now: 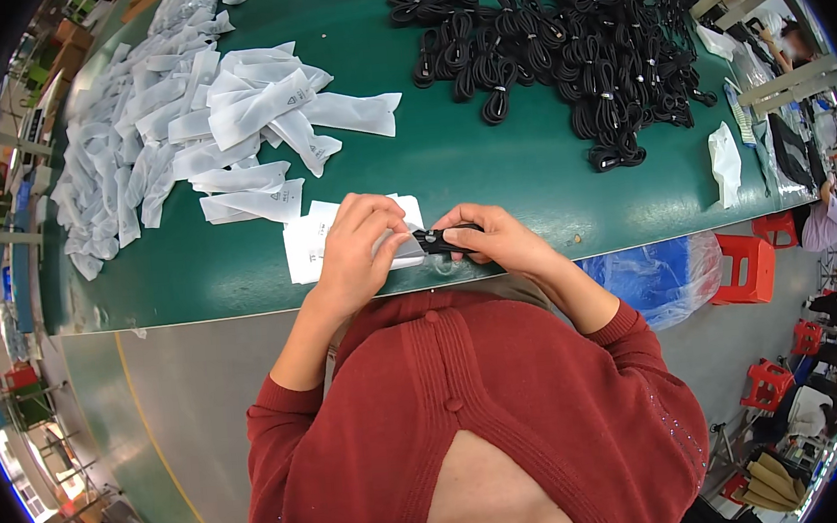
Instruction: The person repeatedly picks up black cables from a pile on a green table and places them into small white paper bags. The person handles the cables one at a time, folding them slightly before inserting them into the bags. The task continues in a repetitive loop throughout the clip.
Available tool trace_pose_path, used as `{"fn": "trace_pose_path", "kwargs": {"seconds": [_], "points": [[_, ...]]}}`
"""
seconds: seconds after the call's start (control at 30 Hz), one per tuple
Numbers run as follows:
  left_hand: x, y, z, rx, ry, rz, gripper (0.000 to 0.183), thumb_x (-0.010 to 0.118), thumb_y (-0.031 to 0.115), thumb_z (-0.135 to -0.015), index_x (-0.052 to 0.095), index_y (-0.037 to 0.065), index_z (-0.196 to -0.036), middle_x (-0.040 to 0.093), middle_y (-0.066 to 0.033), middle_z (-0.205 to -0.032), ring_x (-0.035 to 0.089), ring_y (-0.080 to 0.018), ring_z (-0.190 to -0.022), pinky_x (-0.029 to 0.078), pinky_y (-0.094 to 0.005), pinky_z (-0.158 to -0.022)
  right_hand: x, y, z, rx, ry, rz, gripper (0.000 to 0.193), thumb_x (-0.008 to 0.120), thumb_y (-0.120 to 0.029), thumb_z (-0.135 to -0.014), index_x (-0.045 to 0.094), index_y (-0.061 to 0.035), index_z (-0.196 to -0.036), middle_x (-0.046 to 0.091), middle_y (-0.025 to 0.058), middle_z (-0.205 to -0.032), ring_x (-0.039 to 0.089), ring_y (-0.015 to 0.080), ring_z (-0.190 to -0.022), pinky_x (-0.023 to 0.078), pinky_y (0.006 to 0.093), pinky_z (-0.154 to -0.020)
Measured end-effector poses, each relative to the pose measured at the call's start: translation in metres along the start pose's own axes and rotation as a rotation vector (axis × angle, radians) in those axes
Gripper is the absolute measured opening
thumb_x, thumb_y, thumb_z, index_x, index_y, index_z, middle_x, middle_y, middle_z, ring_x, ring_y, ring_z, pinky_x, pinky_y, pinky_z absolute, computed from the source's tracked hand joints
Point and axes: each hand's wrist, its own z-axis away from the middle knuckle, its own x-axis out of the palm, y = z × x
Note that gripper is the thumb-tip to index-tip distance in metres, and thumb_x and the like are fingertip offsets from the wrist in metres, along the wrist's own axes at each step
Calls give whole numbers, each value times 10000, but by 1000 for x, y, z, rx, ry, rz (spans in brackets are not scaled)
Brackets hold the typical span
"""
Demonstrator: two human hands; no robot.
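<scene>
Left grip point(359, 242), a bare hand, pinches a whitish, translucent, flat plastic sleeve point(408, 249); right grip point(498, 235), also bare, clasps a glossy black, coiled cable bundle point(441, 241). Bundle lies between the two hands, its left end at the sleeve's edge, just above the near edge of the smooth green table point(412, 178); how far it is inside cannot be told. Beneath the left hand: flat white rectangular sheets point(300, 247), thin and stacked. Beyond, to the left: heaped frosted, soft, elongated plastic sleeves point(264, 111), wrinkled and overlapping. To the right: a tangled mound of looped black cables point(610, 69), rubbery in look, tied at the middle. Labels: small dark printed marks on several heaped sleeves and on the sheets, too small to read reliably.
</scene>
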Motion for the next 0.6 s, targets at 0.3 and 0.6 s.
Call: {"fn": "trace_pose_path", "kwargs": {"seconds": [0.3, 0.6], "points": [[-14, 0, -10, -96, 40, 77, 107, 700, 21, -802, 606, 42, -846, 632, -71, -1001, 564, -225, -933, 457, -339, -803, 24, -9, -4, -860, 143, 505, 418, 695, -11, -849, 646, -103, -1254, 522, 68, -1086, 549, 156, -873, 467, 293, -792], [-115, -59, -50, -258, 661, 466, 221, 635, 149, -965, 639, 31, -1152, 609, -21, -1020, 517, -75, -824, 410, -217, -730, -35, -55, -44, -760, 918, 972, 352, 688, -235, -900, 633, -114, -1226, 535, 169, -1062, 613, 290, -763, 539, 391, -681]]}}
